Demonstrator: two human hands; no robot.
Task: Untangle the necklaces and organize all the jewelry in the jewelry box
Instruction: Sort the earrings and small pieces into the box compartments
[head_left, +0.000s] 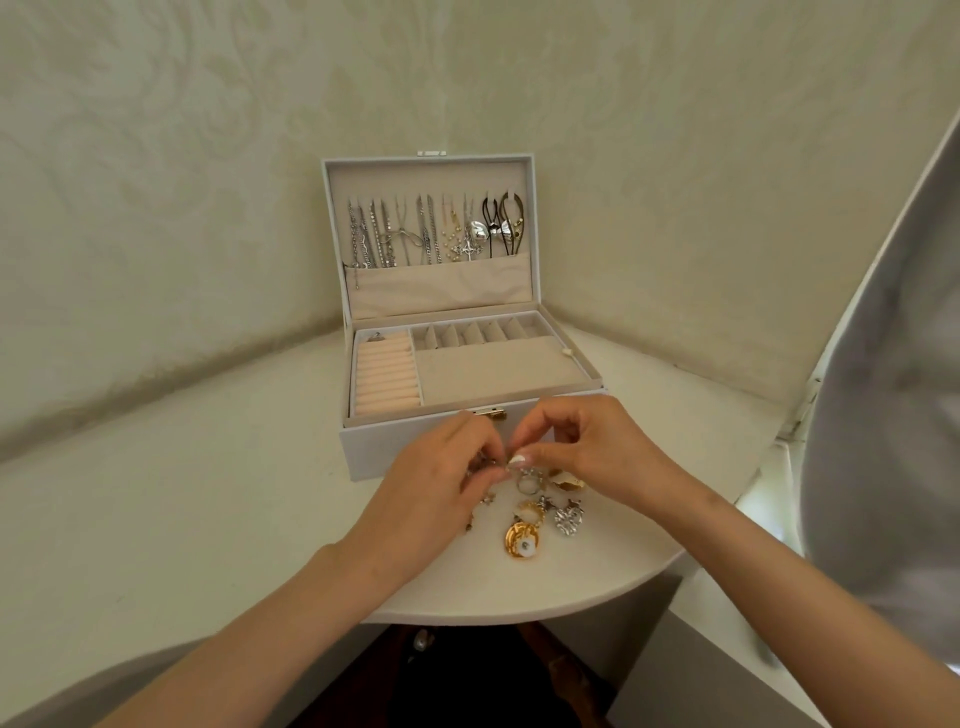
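— Jewelry box (371, 449) wide open at the back of the white surface (234, 509), white outside, beige lining, lid (328, 218) standing upright near the wall.

— And the necklaces (431, 234)?

— Hanging in a row inside that lid: silver chains on the left, a beaded strand and a cross in the middle, dark cords on the right, tails tucked into the fabric pocket (441, 288).

— Tray below?

— Peach ring rolls (387, 379) at the left, with one ring (375, 338) seated in the rearmost roll. There's a row of small compartments (478, 332) at the back and one large compartment (493, 371) in front of them. Gold clasp (491, 413) on the front edge.

— Hands now!

— Both just in front of the box. Left hand (441, 467) and right hand (587, 447) meet fingertip to fingertip, fingers curled, each pinching a small silver piece (506, 466) held between them. It's too small to say what it is.

— Loose pile?

— On the surface under the hands: a silver ring (527, 483), a gold ring (532, 512), and a round gold disc (522, 540) with a white centre, nearest the person. A bumpy silver piece (569, 521) lies beside the disc, and a gold shell-like piece (569, 480) sits by the right thumb.
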